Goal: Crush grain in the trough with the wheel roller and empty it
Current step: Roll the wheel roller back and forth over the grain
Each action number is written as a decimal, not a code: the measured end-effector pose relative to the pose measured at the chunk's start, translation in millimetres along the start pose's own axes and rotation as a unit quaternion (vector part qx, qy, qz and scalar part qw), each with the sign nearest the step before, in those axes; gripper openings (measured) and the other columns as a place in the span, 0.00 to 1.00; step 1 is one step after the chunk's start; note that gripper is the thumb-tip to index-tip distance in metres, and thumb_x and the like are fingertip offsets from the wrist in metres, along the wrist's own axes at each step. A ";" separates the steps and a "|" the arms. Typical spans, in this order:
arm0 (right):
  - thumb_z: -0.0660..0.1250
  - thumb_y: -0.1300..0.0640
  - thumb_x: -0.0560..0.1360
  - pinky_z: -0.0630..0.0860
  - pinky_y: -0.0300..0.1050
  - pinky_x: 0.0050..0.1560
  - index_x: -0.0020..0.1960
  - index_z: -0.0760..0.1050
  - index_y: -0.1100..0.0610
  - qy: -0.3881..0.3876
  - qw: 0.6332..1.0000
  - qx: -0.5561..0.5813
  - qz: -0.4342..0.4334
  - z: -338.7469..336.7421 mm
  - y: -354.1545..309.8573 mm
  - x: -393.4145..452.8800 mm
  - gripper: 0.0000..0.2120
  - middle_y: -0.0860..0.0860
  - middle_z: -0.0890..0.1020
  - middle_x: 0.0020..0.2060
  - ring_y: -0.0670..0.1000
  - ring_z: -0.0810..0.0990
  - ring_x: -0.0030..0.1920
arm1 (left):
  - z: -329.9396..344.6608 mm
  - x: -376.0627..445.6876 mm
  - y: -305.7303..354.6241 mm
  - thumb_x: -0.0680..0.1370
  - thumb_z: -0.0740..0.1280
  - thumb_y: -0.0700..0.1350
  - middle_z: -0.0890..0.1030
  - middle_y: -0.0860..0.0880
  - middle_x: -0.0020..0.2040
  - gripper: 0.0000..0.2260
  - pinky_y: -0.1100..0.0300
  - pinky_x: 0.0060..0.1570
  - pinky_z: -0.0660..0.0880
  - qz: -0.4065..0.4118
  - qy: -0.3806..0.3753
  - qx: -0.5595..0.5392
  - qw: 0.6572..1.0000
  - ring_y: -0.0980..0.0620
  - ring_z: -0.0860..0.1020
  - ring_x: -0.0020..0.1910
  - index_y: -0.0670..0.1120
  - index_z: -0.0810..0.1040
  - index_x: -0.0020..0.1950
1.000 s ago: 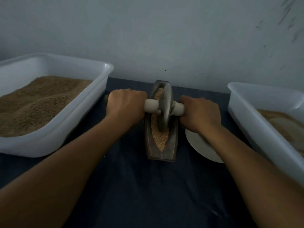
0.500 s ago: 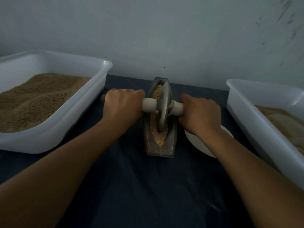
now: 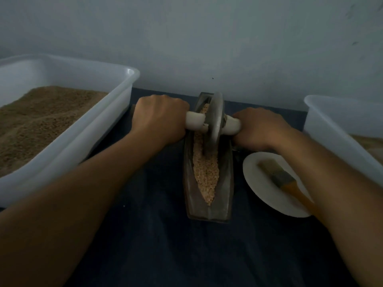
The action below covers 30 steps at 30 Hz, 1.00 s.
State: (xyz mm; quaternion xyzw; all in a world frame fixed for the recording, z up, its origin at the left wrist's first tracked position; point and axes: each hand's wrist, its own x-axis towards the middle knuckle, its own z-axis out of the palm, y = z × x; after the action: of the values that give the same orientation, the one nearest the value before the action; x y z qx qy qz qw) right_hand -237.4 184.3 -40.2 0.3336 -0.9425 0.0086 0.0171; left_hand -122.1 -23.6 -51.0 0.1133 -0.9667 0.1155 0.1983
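The person is gripping the pale cylindrical axle handle of the grey metal wheel roller [image 3: 215,119] from both ends: the left hand [image 3: 159,121] is wrapping its fingers around the left stub, and the right hand [image 3: 259,129] is clamping the right stub in the same way. Holding either side is likely keeping the disc upright and letting weight bear evenly down on it. The disc is standing in the far half of the dark, narrow boat-shaped trough [image 3: 207,212], which is lying lengthwise on the dark blue worktop [image 3: 155,245] between the forearms. The tan grain [image 3: 206,175] is sitting in the groove, mostly nearer the person than the wheel, below and between the two fists. A large white plastic tub of brown grain [image 3: 68,141] is standing to the left, another white plastic tub [image 3: 339,129] to the right. Just beside the trough, a brush with an orange handle [image 3: 281,179] is resting on a white round plate [image 3: 265,189], probably placed ready for sweeping the trough out.
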 end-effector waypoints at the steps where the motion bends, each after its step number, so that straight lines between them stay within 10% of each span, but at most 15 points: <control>1: 0.72 0.43 0.62 0.69 0.42 0.32 0.43 0.80 0.44 -0.018 1.000 0.013 0.003 -1.0 -0.1 2.3 0.10 0.43 0.80 0.37 0.46 0.77 0.35 | -0.1 3.4 -1.1 0.74 0.70 0.55 0.72 0.51 0.38 0.08 0.55 0.34 0.64 0.008 -0.004 0.003 1.000 0.49 0.70 0.36 0.54 0.76 0.49; 14: 0.78 0.48 0.66 0.68 0.44 0.33 0.42 0.82 0.50 -0.102 0.993 0.057 -0.011 -9.9 0.0 20.2 0.09 0.48 0.80 0.38 0.47 0.77 0.37 | -4.9 34.4 -7.6 0.72 0.69 0.55 0.70 0.51 0.37 0.09 0.55 0.34 0.63 0.034 -0.089 -0.008 0.995 0.49 0.70 0.35 0.55 0.76 0.50; 20: 0.72 0.45 0.67 0.79 0.48 0.40 0.41 0.80 0.49 -0.040 0.999 0.027 0.000 -5.2 -0.4 8.3 0.08 0.49 0.81 0.38 0.50 0.80 0.38 | -2.2 14.5 -2.7 0.73 0.69 0.55 0.72 0.50 0.37 0.09 0.56 0.33 0.64 0.016 -0.036 -0.004 0.999 0.48 0.69 0.35 0.53 0.79 0.50; 30: 0.66 0.44 0.68 0.55 0.41 0.29 0.43 0.70 0.42 0.169 0.985 -0.033 0.005 18.7 -9.0 -34.3 0.07 0.42 0.68 0.30 0.43 0.62 0.28 | -11.8 -23.8 1.9 0.73 0.69 0.57 0.69 0.53 0.35 0.09 0.57 0.32 0.61 0.017 0.030 0.011 0.999 0.48 0.70 0.34 0.56 0.72 0.45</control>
State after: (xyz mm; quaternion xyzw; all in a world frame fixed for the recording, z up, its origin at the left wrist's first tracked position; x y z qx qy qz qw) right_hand -205.7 198.4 -60.2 0.3215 -0.9277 0.0334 0.1870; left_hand -97.1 -14.4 -50.5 0.0954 -0.9608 0.1325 0.2242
